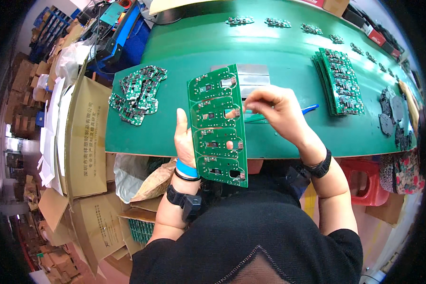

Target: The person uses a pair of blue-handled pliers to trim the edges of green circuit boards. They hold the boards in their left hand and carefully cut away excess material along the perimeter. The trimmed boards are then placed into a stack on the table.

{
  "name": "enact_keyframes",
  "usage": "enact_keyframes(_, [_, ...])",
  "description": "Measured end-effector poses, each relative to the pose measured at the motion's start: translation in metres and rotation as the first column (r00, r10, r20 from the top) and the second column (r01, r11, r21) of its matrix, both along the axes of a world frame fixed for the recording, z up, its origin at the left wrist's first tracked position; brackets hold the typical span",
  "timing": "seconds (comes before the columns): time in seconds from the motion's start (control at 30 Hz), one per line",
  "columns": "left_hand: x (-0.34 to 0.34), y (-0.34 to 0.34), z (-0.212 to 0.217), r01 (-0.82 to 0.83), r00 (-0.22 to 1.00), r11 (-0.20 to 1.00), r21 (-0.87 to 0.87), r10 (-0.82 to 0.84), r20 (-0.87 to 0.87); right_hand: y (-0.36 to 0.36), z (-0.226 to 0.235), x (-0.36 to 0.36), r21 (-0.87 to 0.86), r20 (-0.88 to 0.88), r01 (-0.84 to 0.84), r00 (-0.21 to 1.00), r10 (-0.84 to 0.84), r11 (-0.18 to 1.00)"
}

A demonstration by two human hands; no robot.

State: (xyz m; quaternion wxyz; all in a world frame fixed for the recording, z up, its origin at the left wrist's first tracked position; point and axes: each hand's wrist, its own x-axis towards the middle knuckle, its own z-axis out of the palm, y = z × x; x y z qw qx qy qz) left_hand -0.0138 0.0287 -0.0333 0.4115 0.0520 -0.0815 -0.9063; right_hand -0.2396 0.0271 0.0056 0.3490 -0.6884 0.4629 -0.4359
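Observation:
A green circuit board panel (217,125) with several joined boards and cutouts is held up, tilted, before me. My left hand (183,137) grips it from behind and along its left edge, thumb upright beside it; fingertips show through the cutouts. Just off the panel's right edge is my right hand (274,111), its fingers loosely bent and nothing visible in them. Beneath that hand, a tool with blue-tipped handles (310,109) lies on the green table, partly hidden. Grey flat metal plates (253,78) lie behind the panel, partly covered by it.
A pile of small circuit boards (138,92) lies at left on the green table (184,52). At right stand stacked panels (341,83), near dark round parts (390,111). Single boards (278,22) form a curved row at the back. An open cardboard box (87,137) stands left; a red stool (364,180) stands right.

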Motion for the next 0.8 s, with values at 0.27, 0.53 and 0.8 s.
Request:
enact_keyframes(0.27, [0.016, -0.029, 0.022, -0.208, 0.955, 0.970, -0.127, 0.229, 0.187, -0.024, -0.030, -0.020, -0.247, -0.500, -0.040, 0.861, -0.092, 0.968])
enact_keyframes(0.53, [0.005, -0.043, 0.033, -0.321, 0.908, 0.924, -0.207, 0.363, 0.208, -0.019, -0.023, -0.016, -0.283, -0.637, -0.003, 0.748, -0.186, 0.959])
enact_keyframes(0.8, [-0.017, -0.050, 0.020, -0.476, 0.776, 0.809, -0.346, 0.571, 0.266, 0.017, 0.020, 0.020, -0.351, -0.442, -0.140, 0.897, -0.032, 0.926])
